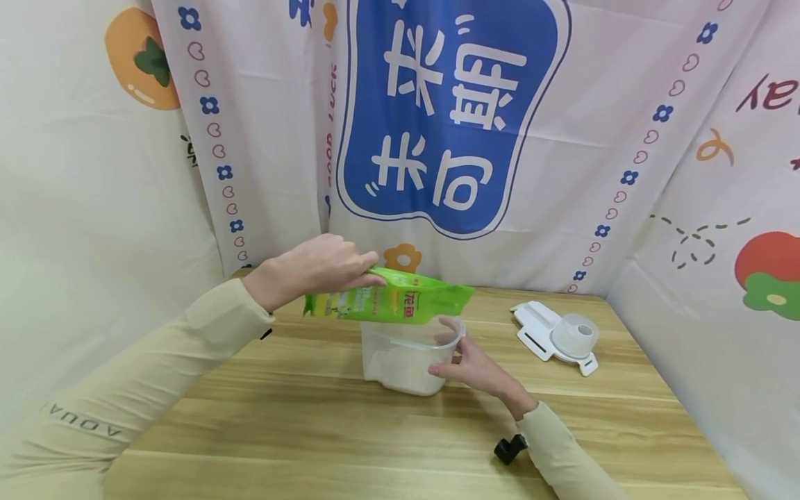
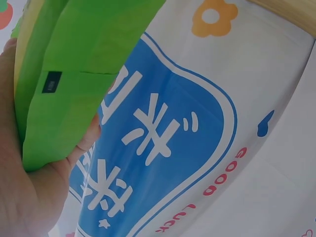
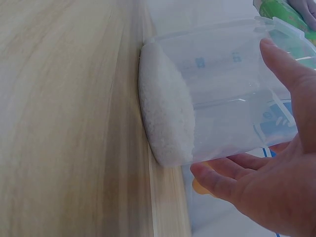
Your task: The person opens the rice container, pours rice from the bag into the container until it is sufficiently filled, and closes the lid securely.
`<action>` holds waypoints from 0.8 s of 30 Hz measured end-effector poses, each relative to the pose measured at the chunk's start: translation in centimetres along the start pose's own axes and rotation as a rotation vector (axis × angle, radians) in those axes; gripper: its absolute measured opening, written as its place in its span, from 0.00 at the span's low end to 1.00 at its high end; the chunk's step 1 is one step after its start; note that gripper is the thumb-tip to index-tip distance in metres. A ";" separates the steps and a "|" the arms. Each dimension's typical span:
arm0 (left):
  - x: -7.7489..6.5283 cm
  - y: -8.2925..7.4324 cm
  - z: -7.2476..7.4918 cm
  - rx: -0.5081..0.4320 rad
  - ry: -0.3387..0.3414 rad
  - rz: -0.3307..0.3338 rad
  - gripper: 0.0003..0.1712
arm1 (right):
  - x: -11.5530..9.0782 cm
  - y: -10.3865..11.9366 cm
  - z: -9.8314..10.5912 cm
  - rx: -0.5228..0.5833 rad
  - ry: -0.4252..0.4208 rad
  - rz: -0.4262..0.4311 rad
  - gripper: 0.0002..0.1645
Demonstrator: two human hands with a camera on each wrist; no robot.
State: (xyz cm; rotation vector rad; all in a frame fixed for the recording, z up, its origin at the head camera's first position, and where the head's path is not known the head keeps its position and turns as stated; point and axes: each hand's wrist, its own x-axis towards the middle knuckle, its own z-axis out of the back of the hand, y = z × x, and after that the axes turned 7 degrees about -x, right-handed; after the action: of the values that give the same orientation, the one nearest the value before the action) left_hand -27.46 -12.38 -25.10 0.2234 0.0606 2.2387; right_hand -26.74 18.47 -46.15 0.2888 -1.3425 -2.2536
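A green plastic bag (image 1: 400,297) with yellow and red print lies nearly level over the mouth of a clear container. My left hand (image 1: 321,265) grips one edge of the bag; in the left wrist view its green side (image 2: 74,84) fills the upper left. The clear container (image 1: 406,357) stands upright on the table. White grains that look like rice (image 3: 165,103) cover its bottom in the right wrist view. My right hand (image 1: 471,364) holds the container's right side near the rim, thumb on one wall and fingers on another.
To the right on the wooden table (image 1: 300,430) lies a white lid (image 1: 540,326) with a clear cup (image 1: 575,335) on it. A small black object (image 1: 510,449) sits by the right sleeve. Printed cloth (image 1: 275,139) hangs behind and at both sides.
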 end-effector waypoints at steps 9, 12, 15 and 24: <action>0.3 -0.1 0.1 -0.014 -0.008 -0.024 0.20 | 0.0 0.1 0.0 -0.011 0.000 -0.015 0.58; 0.4 -0.1 0.2 -0.017 -0.013 -0.034 0.20 | -0.1 0.2 0.0 -0.012 -0.004 -0.016 0.58; 0.4 -0.2 0.4 -0.012 -0.018 -0.039 0.20 | -0.1 0.3 0.0 -0.007 -0.004 -0.013 0.57; 0.4 -0.2 0.5 -0.016 -0.023 -0.042 0.20 | -0.2 0.4 0.0 -0.006 -0.007 -0.020 0.57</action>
State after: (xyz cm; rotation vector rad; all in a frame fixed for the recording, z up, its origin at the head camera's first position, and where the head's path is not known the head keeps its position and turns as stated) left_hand -27.46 -11.94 -24.55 0.2369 0.0348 2.1940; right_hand -26.50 18.43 -45.82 0.2945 -1.3418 -2.2770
